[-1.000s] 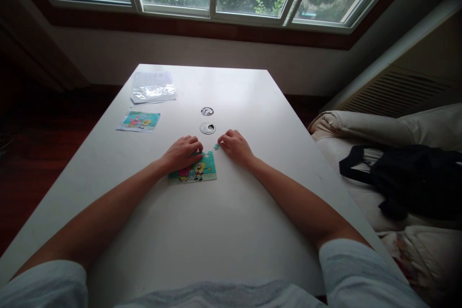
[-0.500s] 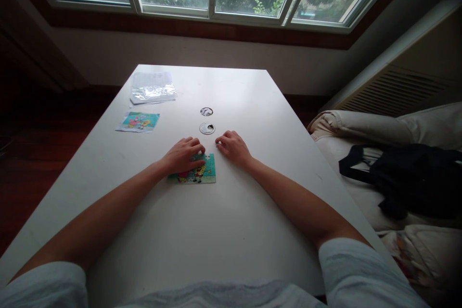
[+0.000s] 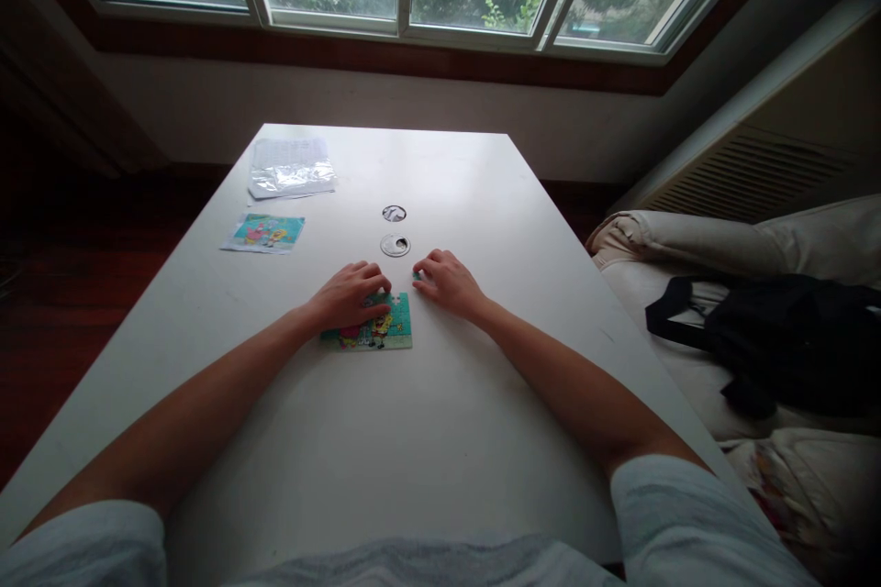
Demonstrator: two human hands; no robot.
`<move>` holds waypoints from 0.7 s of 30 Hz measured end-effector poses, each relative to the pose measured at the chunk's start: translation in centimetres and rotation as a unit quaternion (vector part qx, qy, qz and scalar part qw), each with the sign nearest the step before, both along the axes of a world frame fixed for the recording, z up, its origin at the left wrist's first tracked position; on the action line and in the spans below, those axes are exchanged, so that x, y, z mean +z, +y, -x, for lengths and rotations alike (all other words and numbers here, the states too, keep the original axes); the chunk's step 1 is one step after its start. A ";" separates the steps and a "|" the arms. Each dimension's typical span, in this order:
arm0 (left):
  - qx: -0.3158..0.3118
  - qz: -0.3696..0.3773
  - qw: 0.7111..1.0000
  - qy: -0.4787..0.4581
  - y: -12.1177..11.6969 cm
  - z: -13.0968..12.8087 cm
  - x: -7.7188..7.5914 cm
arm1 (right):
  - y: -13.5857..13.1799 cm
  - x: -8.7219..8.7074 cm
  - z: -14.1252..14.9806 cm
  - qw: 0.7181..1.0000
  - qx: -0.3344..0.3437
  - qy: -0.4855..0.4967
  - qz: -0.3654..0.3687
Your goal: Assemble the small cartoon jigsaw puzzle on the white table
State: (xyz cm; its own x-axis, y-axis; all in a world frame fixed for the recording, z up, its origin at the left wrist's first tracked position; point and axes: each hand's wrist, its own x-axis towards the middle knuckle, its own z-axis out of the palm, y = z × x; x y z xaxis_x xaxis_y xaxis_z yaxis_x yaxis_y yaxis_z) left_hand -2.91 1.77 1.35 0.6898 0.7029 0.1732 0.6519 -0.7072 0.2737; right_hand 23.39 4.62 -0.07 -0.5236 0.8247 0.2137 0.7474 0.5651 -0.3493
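A small jigsaw puzzle [image 3: 397, 330], teal with cartoon figures, lies flat on the white table in front of me. Over its left and upper part my left hand [image 3: 349, 297] is curled, thumb across the picture and fingers at the far edge, holding it in place. A notch shows in the puzzle's top edge near the right corner. Just right of that corner, my right hand [image 3: 446, 282] pinches a tiny teal puzzle piece [image 3: 417, 275] between thumb and fingers, apart from the puzzle. Much of the puzzle's left half is hidden under my left hand.
On the white table [image 3: 468, 440], a picture sheet [image 3: 265, 233] with a similar cartoon lies at the left, and papers in a clear plastic sleeve [image 3: 291, 170] behind it. Two round cable holes [image 3: 395, 245] are beyond my hands. Dark clothing [image 3: 791, 339] lies on a sofa at right.
The piece in my right fingers has turned so that its teal face shows more. My right hand has shifted very slightly; my left hand and the puzzle stay put.
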 end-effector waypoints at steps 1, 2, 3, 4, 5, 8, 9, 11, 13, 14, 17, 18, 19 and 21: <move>-0.001 0.001 1.000 -0.001 0.0 0.0 0.0 | 0.0 0.1 0.0 1.000 0.003 -0.003 0.000; -0.002 0.002 1.000 -0.002 0.0 0.0 0.0 | 0.0 0.2 -0.1 1.000 0.005 -0.006 -0.001; -0.002 0.003 1.000 -0.003 0.0 0.1 0.0 | 0.0 0.3 -0.1 1.000 0.007 -0.009 -0.001; -0.003 0.004 1.000 -0.005 0.0 0.1 0.1 | 0.1 0.4 -0.1 1.000 0.009 -0.011 0.001; -0.003 0.005 1.000 -0.006 0.0 0.1 0.1 | 0.1 0.5 -0.2 1.000 0.012 -0.014 0.004; -0.005 0.009 1.000 -0.008 0.0 0.1 0.1 | 0.4 0.6 -0.3 1.000 0.020 -0.011 0.020; -0.006 0.010 1.000 -0.008 0.0 0.2 0.1 | 0.5 0.6 -0.4 1.000 0.020 -0.004 0.024; -0.009 0.014 1.000 -0.005 0.0 0.1 0.1 | 0.7 0.3 -0.4 0.999 0.015 0.028 0.029; -0.012 0.018 1.000 -0.002 0.0 0.1 0.1 | 0.8 -0.1 -0.3 0.996 0.012 0.081 0.035; -0.012 0.019 1.000 -0.001 0.0 0.1 0.2 | 0.9 -0.4 -0.2 0.993 0.013 0.109 0.044; -0.008 0.021 1.000 -0.004 -0.1 0.0 0.2 | 1.1 -1.1 0.0 0.976 0.015 0.193 0.098; -0.006 0.021 1.000 -0.004 -0.1 0.0 0.2 | 1.2 -1.3 0.0 0.968 0.013 0.224 0.114; -0.005 0.021 1.000 -0.005 -0.1 0.0 0.1 | 1.2 -1.4 0.1 0.960 0.009 0.250 0.123; -0.002 0.020 1.000 -0.004 0.0 0.0 0.0 | 1.0 -1.4 0.2 0.952 0.004 0.280 0.120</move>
